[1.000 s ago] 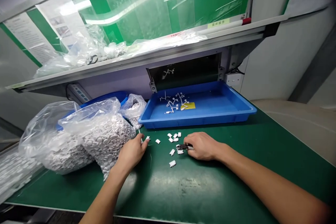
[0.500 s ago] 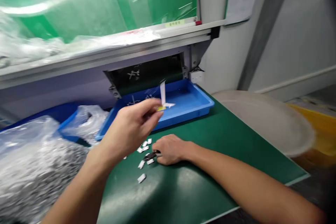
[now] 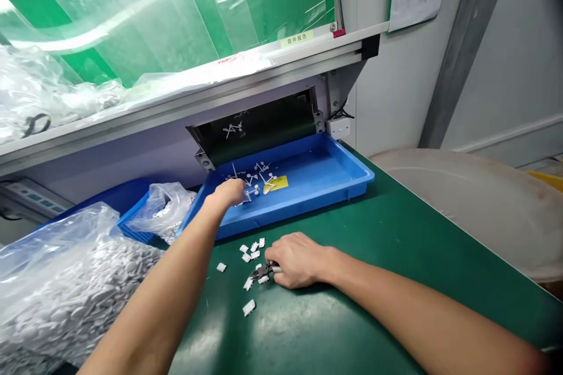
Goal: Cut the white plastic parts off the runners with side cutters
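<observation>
My right hand [image 3: 299,258] rests on the green tabletop, wrapped round a pair of side cutters [image 3: 263,270] whose jaws point left. Several small white plastic pieces [image 3: 248,307] lie loose about the jaws. Over the left part of a blue tray [image 3: 308,208], my left hand [image 3: 231,192] reaches down among thin white plastic sprues [image 3: 251,192]. Its fingers point away from me and are mostly hidden behind the back of the hand, so whether they grip a sprue does not show.
A clear bag full of small white parts [image 3: 88,293] stands at the left, with a smaller bag [image 3: 165,211] behind it. A dark chute [image 3: 259,129] opens above the tray, under a metal-edged shelf [image 3: 281,70]. A pale round tub [image 3: 457,205] is beyond the table's right edge.
My left hand has moved left and away from me, down into the tray. The white strip earlier beside its fingers no longer shows there. My right hand keeps the cutters; the view has shifted slightly.
</observation>
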A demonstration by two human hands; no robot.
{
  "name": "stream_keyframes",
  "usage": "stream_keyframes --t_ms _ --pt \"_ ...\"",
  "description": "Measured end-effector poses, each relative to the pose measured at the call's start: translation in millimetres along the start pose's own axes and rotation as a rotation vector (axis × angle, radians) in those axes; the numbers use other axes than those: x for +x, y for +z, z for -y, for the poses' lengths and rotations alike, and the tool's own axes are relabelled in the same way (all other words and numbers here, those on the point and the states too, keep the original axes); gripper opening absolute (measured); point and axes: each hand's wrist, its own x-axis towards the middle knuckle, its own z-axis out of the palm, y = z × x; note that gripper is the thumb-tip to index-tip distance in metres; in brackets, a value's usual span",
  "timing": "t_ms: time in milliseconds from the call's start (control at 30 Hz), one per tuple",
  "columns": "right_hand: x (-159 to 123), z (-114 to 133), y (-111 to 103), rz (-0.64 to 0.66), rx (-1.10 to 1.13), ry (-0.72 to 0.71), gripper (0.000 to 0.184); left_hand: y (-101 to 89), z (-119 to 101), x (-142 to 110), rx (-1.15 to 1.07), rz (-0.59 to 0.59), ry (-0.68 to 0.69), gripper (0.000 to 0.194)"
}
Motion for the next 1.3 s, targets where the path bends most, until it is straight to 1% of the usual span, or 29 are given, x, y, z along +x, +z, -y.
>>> stream_keyframes --t_ms 100,167,233,333,433,500,567,633,667,700,733,767,800,867,933,967,1033,1100,1167,1233,1267,1300 --pt "0.3 0.3 0.3 -0.013 -0.005 -0.002 0.02 21.3 -5.7 19.0 -0.005 0.042 -0.035 0.03" --pt "0.3 0.0 0.7 -0.023 -0.006 -0.007 0.019 32.8 -5.3 24.1 -0.029 0.037 -0.036 0.032" --pt "0.1 -0.2 1.4 -0.026 -0.01 -0.008 0.018 41.3 0.5 24.8 -0.069 0.02 -0.028 0.033" --pt "-0.2 0.5 3.1 -0.038 -0.016 -0.01 0.018 46.5 14.7 20.1 -0.171 -0.02 0.003 0.03" --pt "-0.1 1.1 5.7 -0.06 -0.026 -0.017 0.017 42.8 28.4 8.5 -0.343 -0.102 0.048 0.024" --pt "0.3 0.4 7.7 -0.064 -0.033 -0.02 0.016 38.5 35.1 -5.5 -0.496 -0.158 0.079 0.023" --pt "0.8 -1.1 9.4 -0.071 -0.024 -0.026 0.014 36.7 39.4 -26.4 -0.645 -0.187 0.12 0.028" --pt "1.1 -2.2 10.2 -0.1 0.014 -0.04 0.012 39.9 41.2 -53.7 -0.855 -0.182 0.194 0.033" --pt "1.0 -2.0 9.9 -0.134 0.049 -0.059 0.01 43.9 40.9 -68.9 -1.02 -0.161 0.241 0.034" --pt "0.7 -0.9 9.1 -0.189 0.096 -0.087 0.009 49.2 39.7 -84.3 -1.218 -0.134 0.286 0.033" --pt "0.1 1.1 7.7 -0.267 0.154 -0.122 0.012 55.6 37.3 -99.3 -1.428 -0.101 0.322 0.032" --pt "-0.8 4.0 5.9 -0.361 0.222 -0.156 0.019 62.8 33.8 -113.2 -1.623 -0.061 0.349 0.031" --pt "-2.0 7.6 3.6 -0.455 0.294 -0.19 0.029 70.3 29.3 -125.5 -1.773 -0.013 0.367 0.029" --pt "-4.3 15.3 -0.7 -0.599 0.412 -0.231 0.05 84.1 18.0 -144.1 -1.927 0.089 0.396 0.026" --pt "-5.7 21.1 -3.1 -0.651 0.469 -0.23 0.064 94.1 6.3 -154.4 -2.012 0.197 0.434 0.024" --pt "-5.8 22.7 -3.2 -0.655 0.476 -0.219 0.067 97.3 1.1 -157.2 -2.04 0.243 0.453 0.024" --pt "-5.3 23.3 -1.7 -0.652 0.468 -0.195 0.067 100.5 -6.6 -159.9 -2.05 0.31 0.491 0.026" --pt "-4.9 22.2 0.7 -0.63 0.452 -0.184 0.066 100.5 -10.4 -161.1 -1.997 0.344 0.527 0.027" --pt "-5.2 21.2 1.9 -0.603 0.452 -0.168 0.068 98.7 -10.8 -162.2 -1.958 0.307 0.521 0.027" --pt "-5.8 21.1 1.3 -0.599 0.456 -0.12 0.067 96.7 -9.0 -163.1 -1.97 0.204 0.478 0.025" --pt "-5.8 21.2 0.6 -0.6 0.444 -0.085 0.062 96.1 -7.8 -163.4 -1.978 0.144 0.455 0.025" --pt "-5.4 21.1 -0.2 -0.594 0.418 -0.044 0.052 96.0 -6.8 -163.6 -1.977 0.081 0.437 0.025"
